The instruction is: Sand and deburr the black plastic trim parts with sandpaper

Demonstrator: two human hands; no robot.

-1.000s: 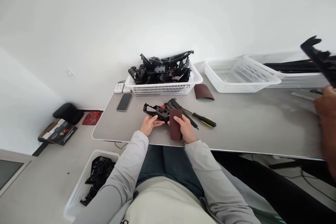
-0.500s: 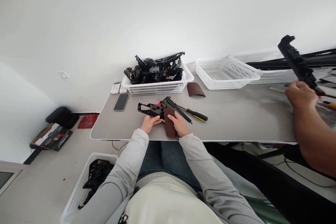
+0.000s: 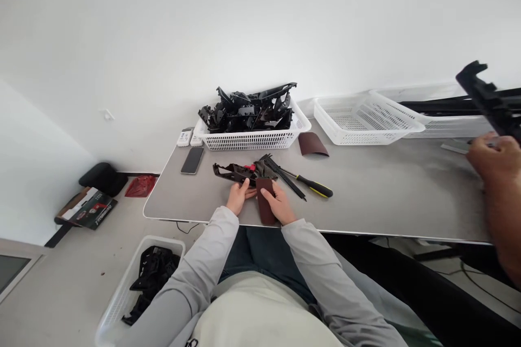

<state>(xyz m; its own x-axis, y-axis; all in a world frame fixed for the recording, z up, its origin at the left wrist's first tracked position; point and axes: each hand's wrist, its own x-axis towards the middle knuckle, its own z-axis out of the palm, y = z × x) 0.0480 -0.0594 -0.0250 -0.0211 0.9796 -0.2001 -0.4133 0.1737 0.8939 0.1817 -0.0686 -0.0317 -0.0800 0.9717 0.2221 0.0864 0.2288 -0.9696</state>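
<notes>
My left hand is closed on a black plastic part, a long frame-like piece tilted above the grey table. In my right hand is a folded strip of brown sandpaper, thumb on top, its upper end against the near end of the part. Just beyond lie a black caliper and a screwdriver with a black and yellow handle. Something red shows behind the part; I cannot make out what it is.
A white basket heaped with black parts stands at the back, beside a curved sandpaper sheet and another white basket. A phone lies left. Another person's hand holds a black part at right. A floor basket holds more parts.
The black part has turned in my left hand, so its frame opening shows less. The sandpaper stays in my right hand. The view has shifted, and the other person's hand is farther right.
</notes>
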